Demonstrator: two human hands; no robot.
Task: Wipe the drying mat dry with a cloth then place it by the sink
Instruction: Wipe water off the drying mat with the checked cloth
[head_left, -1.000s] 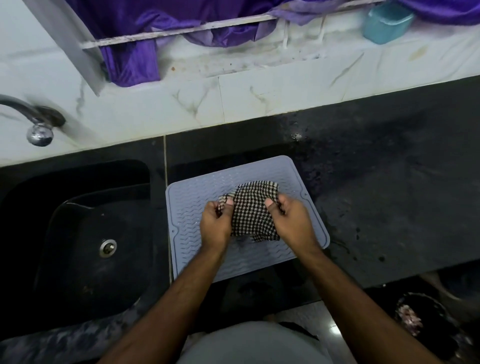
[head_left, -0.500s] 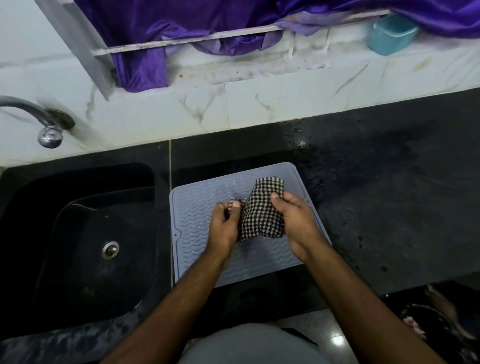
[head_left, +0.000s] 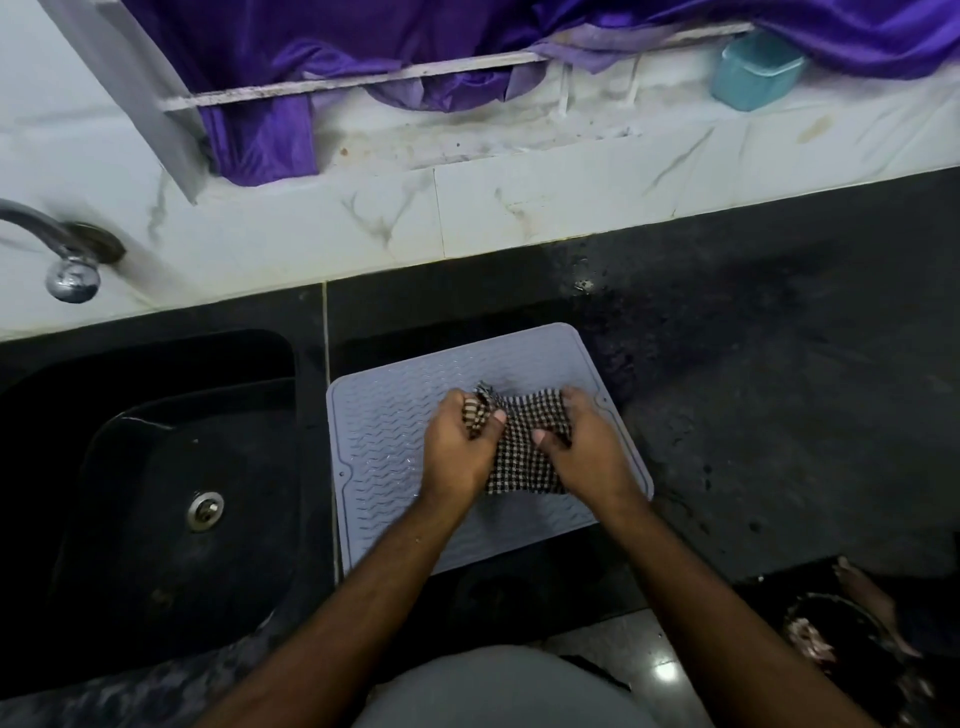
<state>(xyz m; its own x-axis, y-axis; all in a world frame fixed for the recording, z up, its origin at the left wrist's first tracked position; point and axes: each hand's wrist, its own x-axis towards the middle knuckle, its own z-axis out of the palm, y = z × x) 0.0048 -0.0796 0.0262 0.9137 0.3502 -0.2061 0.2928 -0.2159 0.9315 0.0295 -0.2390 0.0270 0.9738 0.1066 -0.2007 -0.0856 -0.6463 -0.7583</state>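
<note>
Fingers of the left hand (head_left: 457, 452) and right hand (head_left: 587, 452) curl tight on the checked cloth (head_left: 519, 457), bunched between them over the drying mat (head_left: 384, 441). That mat lies flat on the desk (head_left: 779, 389), bare ribs toward nine o'clock, sink (head_left: 156, 467) just beside, left hand nearer.

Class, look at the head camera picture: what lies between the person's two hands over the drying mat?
In the head view, the checked cloth spans the gap: the left hand and right hand each grip an end above the grey drying mat.
</note>
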